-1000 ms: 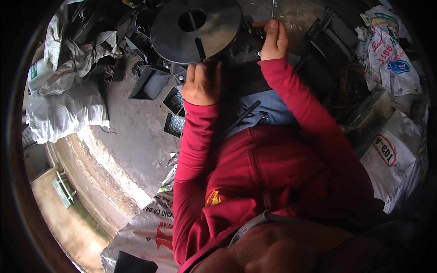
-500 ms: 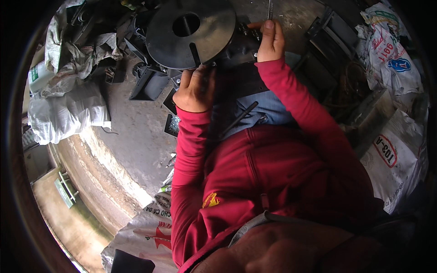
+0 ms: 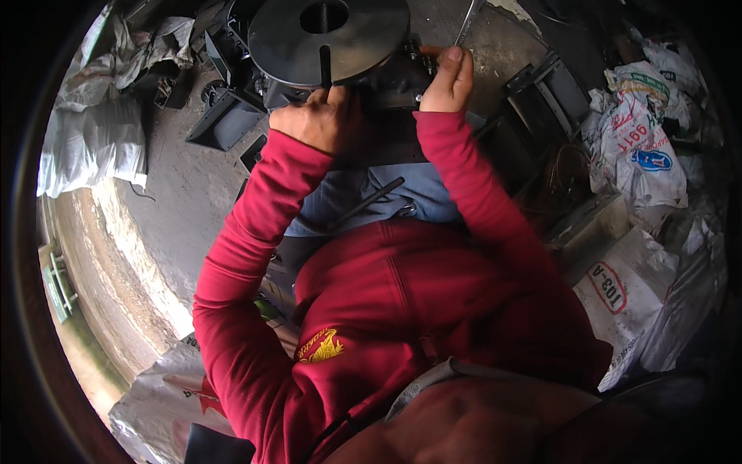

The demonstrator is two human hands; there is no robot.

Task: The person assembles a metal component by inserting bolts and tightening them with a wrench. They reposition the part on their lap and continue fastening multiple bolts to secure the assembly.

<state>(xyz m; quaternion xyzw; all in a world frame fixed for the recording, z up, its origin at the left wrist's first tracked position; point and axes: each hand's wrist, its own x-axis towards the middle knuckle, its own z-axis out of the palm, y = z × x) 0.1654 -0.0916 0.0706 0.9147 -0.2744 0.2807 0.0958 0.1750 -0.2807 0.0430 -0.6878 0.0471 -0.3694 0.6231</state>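
Right hand [image 3: 450, 81] is pinching a silver tool [image 3: 468, 25]; left of that, the left hand [image 3: 313, 121] is sitting by a slotted black disc [image 3: 362, 40], can't tell its grip.

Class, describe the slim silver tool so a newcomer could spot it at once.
Start at the big dark disc with the round hole, at the top. Just to its right is the right hand, holding a slim tool that points toward the picture's top edge. Its silver shine sets it apart from the nearby black parts.
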